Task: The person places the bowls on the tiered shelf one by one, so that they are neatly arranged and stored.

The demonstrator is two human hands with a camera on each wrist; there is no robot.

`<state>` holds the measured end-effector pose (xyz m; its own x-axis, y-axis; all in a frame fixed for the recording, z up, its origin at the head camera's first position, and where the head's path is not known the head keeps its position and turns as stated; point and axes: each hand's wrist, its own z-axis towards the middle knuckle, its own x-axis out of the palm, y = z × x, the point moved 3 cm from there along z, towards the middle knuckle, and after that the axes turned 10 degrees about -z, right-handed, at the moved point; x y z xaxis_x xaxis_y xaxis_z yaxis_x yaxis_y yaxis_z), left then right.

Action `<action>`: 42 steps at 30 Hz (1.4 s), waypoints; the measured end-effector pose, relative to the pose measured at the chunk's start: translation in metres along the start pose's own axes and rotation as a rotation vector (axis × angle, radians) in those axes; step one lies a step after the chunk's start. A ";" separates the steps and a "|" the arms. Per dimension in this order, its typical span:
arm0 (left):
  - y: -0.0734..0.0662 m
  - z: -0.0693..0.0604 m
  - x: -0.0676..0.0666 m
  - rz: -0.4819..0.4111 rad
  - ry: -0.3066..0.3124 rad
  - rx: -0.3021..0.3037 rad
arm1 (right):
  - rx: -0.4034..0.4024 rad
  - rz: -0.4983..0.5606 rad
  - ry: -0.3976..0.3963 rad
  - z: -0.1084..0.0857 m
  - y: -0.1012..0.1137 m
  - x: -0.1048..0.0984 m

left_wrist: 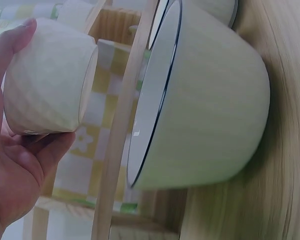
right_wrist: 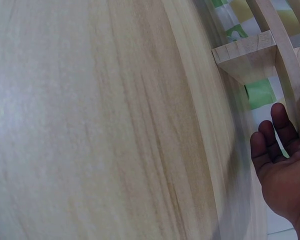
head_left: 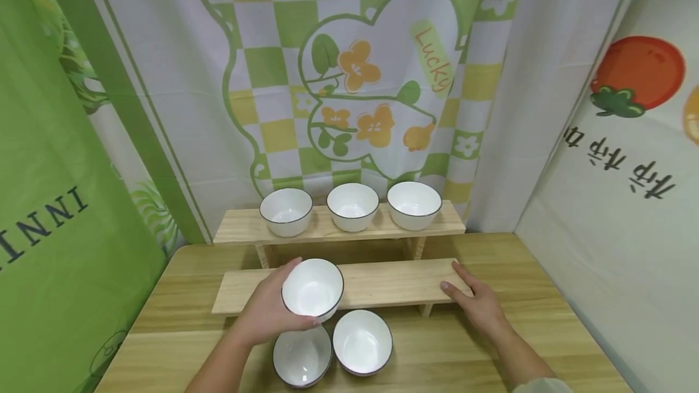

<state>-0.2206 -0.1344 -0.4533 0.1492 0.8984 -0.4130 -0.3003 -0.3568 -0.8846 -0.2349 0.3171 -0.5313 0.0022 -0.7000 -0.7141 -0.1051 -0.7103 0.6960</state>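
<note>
A white bowl with a dark rim [head_left: 313, 288] is held in my left hand [head_left: 269, 310], over the left part of the lower wooden shelf [head_left: 404, 282]. The left wrist view shows the hand [left_wrist: 12, 165] curled round the side of that bowl [left_wrist: 50, 77]. Two more bowls stand side by side on the table in front of the shelf, one on the left [head_left: 302, 358] and one on the right [head_left: 363, 342]. My right hand [head_left: 483, 308] rests its thumb and a finger on the lower shelf's right end; in the right wrist view its other fingers [right_wrist: 286, 131] hang loosely bent.
Three white bowls stand in a row on the upper shelf [head_left: 322, 234]: left [head_left: 286, 212], middle [head_left: 352, 207] and right [head_left: 414, 205]. Both shelves stand on the wooden table [head_left: 524, 284]. Printed curtains hang behind [head_left: 295, 29] and at both sides.
</note>
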 end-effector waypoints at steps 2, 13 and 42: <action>-0.001 0.002 0.005 -0.007 -0.005 -0.006 | -0.006 -0.009 -0.004 0.000 0.000 0.001; -0.008 0.017 0.036 -0.042 -0.005 -0.010 | -0.019 0.014 0.002 0.000 -0.004 0.005; -0.031 0.050 0.106 -0.013 0.012 -0.035 | -0.022 0.013 -0.026 0.003 -0.003 0.002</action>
<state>-0.2428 -0.0154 -0.4584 0.1637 0.8999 -0.4041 -0.2653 -0.3544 -0.8967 -0.2371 0.3178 -0.5355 -0.0254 -0.7073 -0.7064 -0.0828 -0.7027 0.7066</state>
